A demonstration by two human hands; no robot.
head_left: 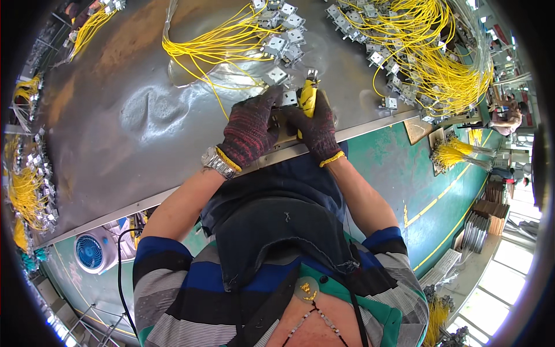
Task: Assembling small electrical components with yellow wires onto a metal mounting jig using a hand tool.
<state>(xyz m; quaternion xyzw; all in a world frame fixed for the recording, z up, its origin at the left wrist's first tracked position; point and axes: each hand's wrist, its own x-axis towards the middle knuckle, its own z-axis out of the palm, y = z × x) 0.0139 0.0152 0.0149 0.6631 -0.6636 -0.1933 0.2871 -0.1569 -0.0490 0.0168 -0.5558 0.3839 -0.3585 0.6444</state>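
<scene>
Head view: right hand (pixel 315 130) grips yellow tool (pixel 309 95), seemingly touching bracket (pixel 289 98).

Grey metal worktable (pixel 144 115), green floor (pixel 399 168) w/ yellow lines, blue fan (pixel 89 253) (under table), bright windows (pixel 509 277) at right.

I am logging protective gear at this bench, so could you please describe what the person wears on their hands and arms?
Both the left hand and the right hand wear dark knitted work gloves flecked with red, each with a yellow cuff edge. A silver metal link wristwatch sits on the left wrist. The forearms are bare; short striped sleeves in blue, black and grey cover the upper arms.
</scene>
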